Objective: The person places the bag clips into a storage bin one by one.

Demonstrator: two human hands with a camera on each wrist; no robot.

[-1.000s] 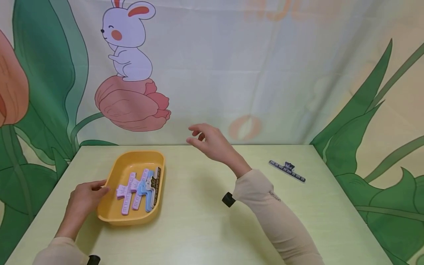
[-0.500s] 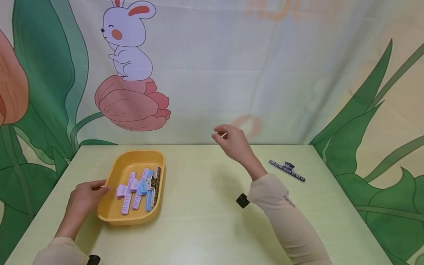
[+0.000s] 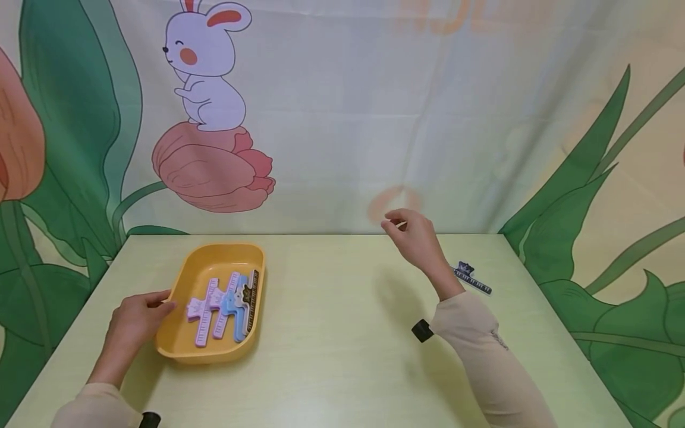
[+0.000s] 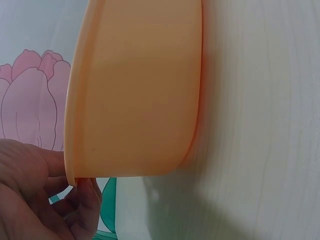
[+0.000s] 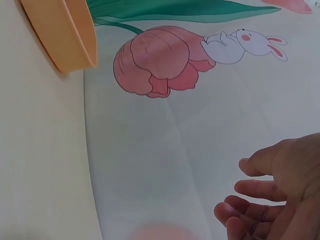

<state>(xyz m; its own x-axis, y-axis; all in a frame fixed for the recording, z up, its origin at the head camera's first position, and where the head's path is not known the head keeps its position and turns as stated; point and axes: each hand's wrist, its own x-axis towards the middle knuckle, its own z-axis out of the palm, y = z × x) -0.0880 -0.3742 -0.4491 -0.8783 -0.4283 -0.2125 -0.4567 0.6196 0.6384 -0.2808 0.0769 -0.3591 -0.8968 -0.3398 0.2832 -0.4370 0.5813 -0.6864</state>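
At the left, my left hand (image 3: 136, 318) pinches the rim of a yellow plastic tray (image 3: 195, 270) between thumb and fingers. The left wrist view shows the same grip at the tray's edge (image 4: 135, 90). Inside lie several ruler-shaped clips with piano-key print: two purple ones (image 3: 204, 321), a blue one (image 3: 239, 321), a white one partly covered, and a black one (image 3: 253, 306). My right hand (image 3: 417, 241) is in the air over the table's back, fingers loosely bent and holding nothing. Beyond its wrist lies another black piano-key clip (image 3: 473, 280), its left end hidden by the forearm.
The pale wooden table (image 3: 321, 356) ends at the back against a printed cloth (image 3: 332, 119) with a rabbit, tulips and green leaves. A black device (image 3: 423, 330) sits at the right wrist, and another (image 3: 150, 420) at the left.
My right hand has moved rightward from the middle of the table towards the lone black clip, and its forearm now covers part of it. The left hand and tray have stayed put.
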